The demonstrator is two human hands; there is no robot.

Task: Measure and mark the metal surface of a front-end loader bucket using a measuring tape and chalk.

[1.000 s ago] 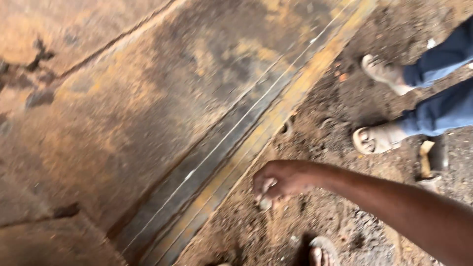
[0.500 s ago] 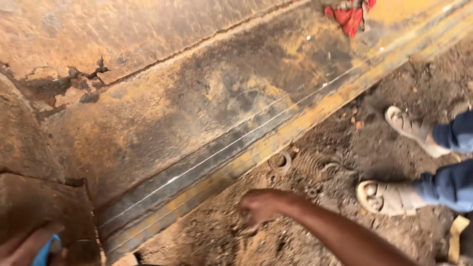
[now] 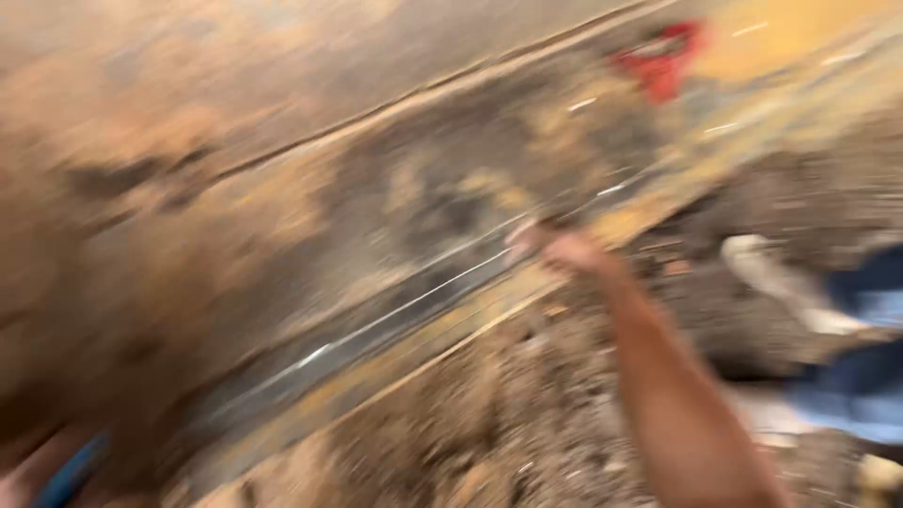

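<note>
Head view: right hand (image 3: 562, 249) (blurred) at rusty beam (image 3: 395, 198)

Right arm (image 3: 673, 376) stretched up from the lower right edge, bare, nearly straight. Right hand (image 3: 564, 249) at its end, fingers curled, too blurred to tell the grip. Left hand (image 3: 33, 470) barely showing at the bottom left corner, blurred, fingers bent.

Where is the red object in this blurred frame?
In the head view, the red object sits upper right on the rusty metal surface, above and right of the right hand; blur hides what it is.
</note>
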